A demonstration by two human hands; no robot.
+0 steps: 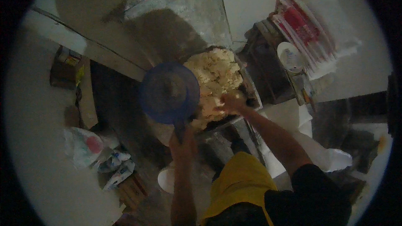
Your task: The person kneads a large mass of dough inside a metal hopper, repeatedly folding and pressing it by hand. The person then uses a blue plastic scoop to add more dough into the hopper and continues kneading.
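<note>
My left hand (183,144) is closed around the handle of a round blue plastic scoop or strainer (169,92); which of the two I cannot tell. It is held over the left edge of a large pale yellow, lumpy mass (216,69), perhaps dough, which lies in a dark-edged tray or trough. At the near right part of this mass is my right hand (232,104), blurred, with its fingers reaching into or over the lumps. Whether those fingers grip any of it cannot be seen.
Stacked white and red sacks (301,28) stand at the upper right beside a white oval container (290,57). Plastic bags (86,147) and a wooden crate (132,190) lie at the lower left. A brown box (64,72) sits farther left. Near my left forearm is a white round item (166,180).
</note>
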